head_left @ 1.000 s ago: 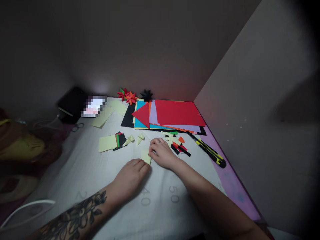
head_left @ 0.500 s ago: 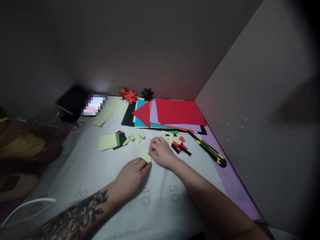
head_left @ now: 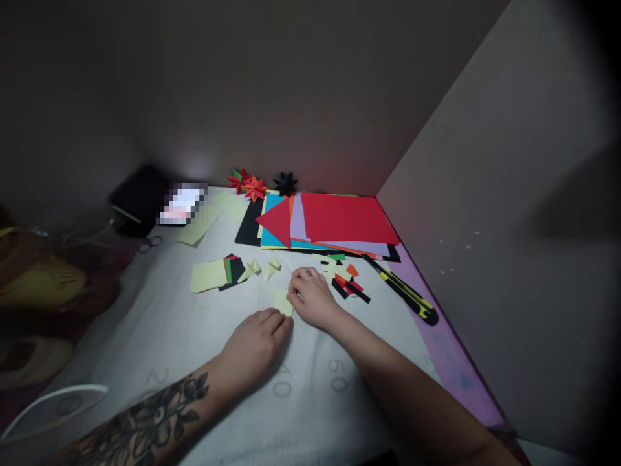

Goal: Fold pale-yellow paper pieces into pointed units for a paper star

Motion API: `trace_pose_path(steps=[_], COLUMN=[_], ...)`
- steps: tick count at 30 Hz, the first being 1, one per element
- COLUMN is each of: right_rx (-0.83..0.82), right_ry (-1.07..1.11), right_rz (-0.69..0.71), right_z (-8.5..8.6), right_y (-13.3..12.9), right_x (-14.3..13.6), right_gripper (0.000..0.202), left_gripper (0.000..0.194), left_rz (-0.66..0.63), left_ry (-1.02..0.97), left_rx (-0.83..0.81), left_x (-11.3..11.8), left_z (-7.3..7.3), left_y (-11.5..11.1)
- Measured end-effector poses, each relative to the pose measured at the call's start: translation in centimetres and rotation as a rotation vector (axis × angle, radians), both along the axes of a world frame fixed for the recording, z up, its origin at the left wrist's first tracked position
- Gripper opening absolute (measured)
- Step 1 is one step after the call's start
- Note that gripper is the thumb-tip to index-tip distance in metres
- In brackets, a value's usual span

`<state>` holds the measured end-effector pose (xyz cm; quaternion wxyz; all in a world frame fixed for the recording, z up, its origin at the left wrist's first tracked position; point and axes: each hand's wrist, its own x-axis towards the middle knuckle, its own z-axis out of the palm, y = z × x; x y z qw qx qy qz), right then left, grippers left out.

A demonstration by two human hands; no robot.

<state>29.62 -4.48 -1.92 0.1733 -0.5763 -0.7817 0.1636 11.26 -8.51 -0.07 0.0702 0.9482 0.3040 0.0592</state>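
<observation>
A small pale yellow paper square (head_left: pixel 282 301) lies on the white sheet between my two hands. My left hand (head_left: pixel 262 333), with a ring on one finger, presses its closed fingers on the paper's near edge. At the paper's right edge, my right hand (head_left: pixel 313 294) pinches it with bent fingers. Just beyond are two folded pale yellow pieces, one (head_left: pixel 273 267) upright near my right hand and another (head_left: pixel 251 268) to its left. Further left sits a pile of small paper squares (head_left: pixel 207 276), pale yellow on top, with green, red and black showing beneath.
Coloured sheets (head_left: pixel 349 217) lie at the back, with folded paper stars (head_left: pixel 255 188) behind them. Paper scraps (head_left: pixel 347 278) and a yellow-black box cutter (head_left: pixel 407 294) are on the right. A lit phone (head_left: pixel 182 204) and scissors handles (head_left: pixel 151 244) are at the back left. Walls stand behind and right.
Both hands stay in almost the same place on the pale yellow paper. The whole view shifts very slightly; nothing else visibly moves.
</observation>
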Motion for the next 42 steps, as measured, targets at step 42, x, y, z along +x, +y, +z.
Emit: trace_pose_path(steps=[42], right_rx=[-0.079], right_ry=[0.178], right_rz=[0.144], right_z=[0.6], right_y=[-0.2], right_x=[1.5], right_gripper=[0.010], left_gripper=[0.037], left_rz=[0.003], left_ry=[-0.061], left_rx=[0.018], left_x=[-0.3], left_z=[-0.2], left_y=[-0.6])
